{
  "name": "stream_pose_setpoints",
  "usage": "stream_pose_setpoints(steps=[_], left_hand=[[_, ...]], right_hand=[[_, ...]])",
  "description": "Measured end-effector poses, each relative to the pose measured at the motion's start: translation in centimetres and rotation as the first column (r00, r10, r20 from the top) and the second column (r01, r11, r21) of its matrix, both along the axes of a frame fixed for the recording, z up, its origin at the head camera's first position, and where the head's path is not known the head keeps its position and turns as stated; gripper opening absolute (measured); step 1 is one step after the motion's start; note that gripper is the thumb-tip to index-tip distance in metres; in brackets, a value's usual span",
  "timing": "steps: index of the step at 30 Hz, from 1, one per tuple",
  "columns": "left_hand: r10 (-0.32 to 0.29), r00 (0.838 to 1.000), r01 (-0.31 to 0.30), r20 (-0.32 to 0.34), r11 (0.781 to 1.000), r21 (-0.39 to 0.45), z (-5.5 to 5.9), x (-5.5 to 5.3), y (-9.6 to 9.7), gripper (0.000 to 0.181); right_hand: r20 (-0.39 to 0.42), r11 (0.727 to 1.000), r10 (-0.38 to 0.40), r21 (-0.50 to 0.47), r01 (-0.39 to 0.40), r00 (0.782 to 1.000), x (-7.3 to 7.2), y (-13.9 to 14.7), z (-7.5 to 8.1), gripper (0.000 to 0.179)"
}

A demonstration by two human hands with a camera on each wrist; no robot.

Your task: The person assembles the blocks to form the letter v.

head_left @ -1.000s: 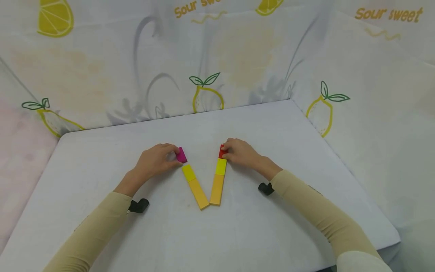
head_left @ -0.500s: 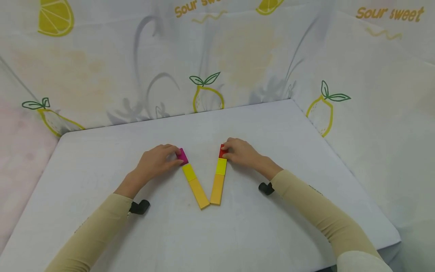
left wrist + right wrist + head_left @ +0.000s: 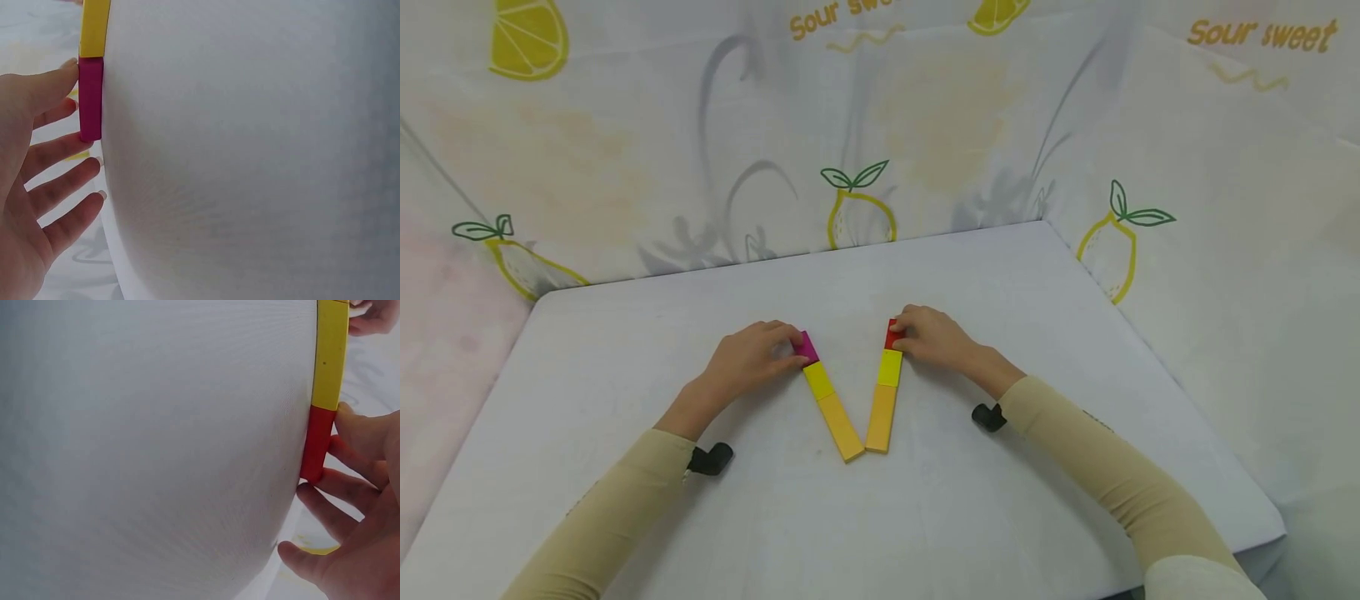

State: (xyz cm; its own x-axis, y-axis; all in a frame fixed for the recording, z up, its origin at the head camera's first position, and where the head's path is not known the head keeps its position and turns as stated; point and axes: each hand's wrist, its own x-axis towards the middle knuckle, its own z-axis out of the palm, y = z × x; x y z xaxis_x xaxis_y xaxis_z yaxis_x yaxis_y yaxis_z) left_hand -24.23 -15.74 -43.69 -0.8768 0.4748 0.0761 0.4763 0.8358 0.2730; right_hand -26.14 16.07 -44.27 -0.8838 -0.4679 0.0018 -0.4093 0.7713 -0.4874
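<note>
Two rows of flat blocks form a V on the white table in the head view. My left hand (image 3: pixel 752 357) pinches a magenta block (image 3: pixel 808 350) between thumb and fingers. That block touches the far end of a yellow block (image 3: pixel 818 381), which meets a longer orange block (image 3: pixel 841 429). On the other side, my right hand (image 3: pixel 936 337) holds a red block (image 3: pixel 892 336) by its edges. Below the red one lie a second yellow block (image 3: pixel 890 368) and another orange block (image 3: pixel 881 419). Both wrist views show the magenta block (image 3: pixel 91 99) and the red block (image 3: pixel 317 444) flush with their yellow neighbours.
A white cloth covers the table (image 3: pixel 880 525). Behind and to the right hangs a lemon-printed cloth (image 3: pixel 947 108). A black device (image 3: pixel 711 458) sits at the left wrist, and a similar one (image 3: pixel 988 417) at the right.
My left hand has slid the magenta block slightly right and toward the near side, closing the small gap to the yellow block. My right hand stays on the red block.
</note>
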Motion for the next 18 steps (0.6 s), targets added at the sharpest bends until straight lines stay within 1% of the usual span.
stream_pose_setpoints(steps=[18], left_hand=[[0.004, 1.000, -0.004, 0.004, 1.000, -0.015, 0.00, 0.28, 0.24, 0.028]], right_hand=[[0.002, 1.000, 0.003, -0.014, -0.003, 1.000, -0.10, 0.04, -0.15, 0.029]])
